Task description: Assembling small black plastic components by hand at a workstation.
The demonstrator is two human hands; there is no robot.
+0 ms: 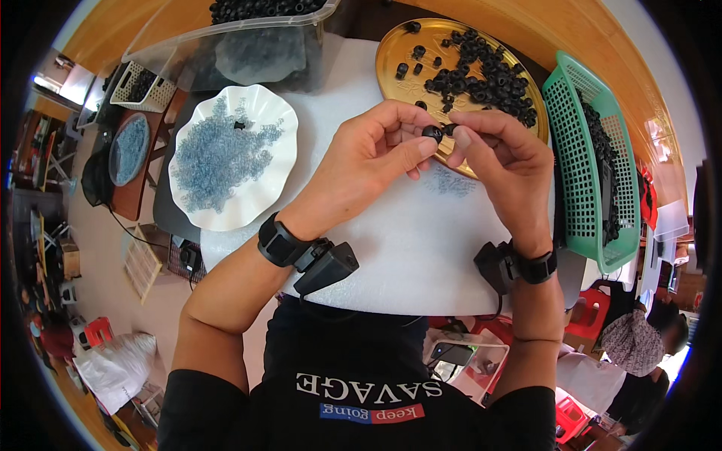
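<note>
Both hands raised over white counter (421, 255), just in front of round gold metal tray (391, 56) strewn with black rings. Small black rubber ring (432, 134) pinched at left hand (368, 161) fingertips; right hand (500, 161) fingertips closed on its other side. White scalloped plate (274, 101) of blue-grey beads left, green plastic basket (575, 150) right.

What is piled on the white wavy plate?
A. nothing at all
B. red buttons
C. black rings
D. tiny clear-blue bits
D: the white plate holds a heap of tiny clear-blue bits, while the black rings lie on the gold tray beyond the hands.
</note>
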